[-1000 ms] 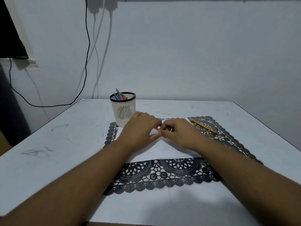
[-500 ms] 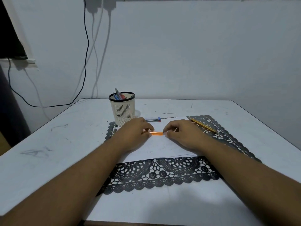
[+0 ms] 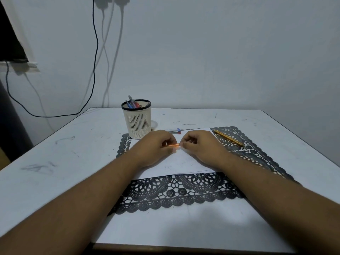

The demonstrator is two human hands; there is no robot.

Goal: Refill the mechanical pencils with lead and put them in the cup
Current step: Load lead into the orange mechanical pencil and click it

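My left hand (image 3: 154, 147) grips a short orange pencil (image 3: 173, 145) that lies sideways over the white paper (image 3: 174, 162). My right hand (image 3: 200, 146) pinches something at the pencil's right end; what it pinches is too small to tell. The cream slotted cup (image 3: 137, 119) with a black rim stands just behind my left hand and holds several pens. Behind the hands a small tube with a blue and red end (image 3: 174, 131) rests on the paper. A yellow pencil (image 3: 229, 138) sits diagonally on the black lace mat (image 3: 176, 192) to the right.
The grey table (image 3: 55, 162) carries pencil marks. Its right edge runs diagonally at the far right, its front edge near the bottom. Black and white cables (image 3: 95, 57) hang down the wall behind the cup.
The hands have drawn slightly apart and the orange pencil shows between them. Half a second ago the gap was a little wider; now the right fingertips are at the pencil's end.
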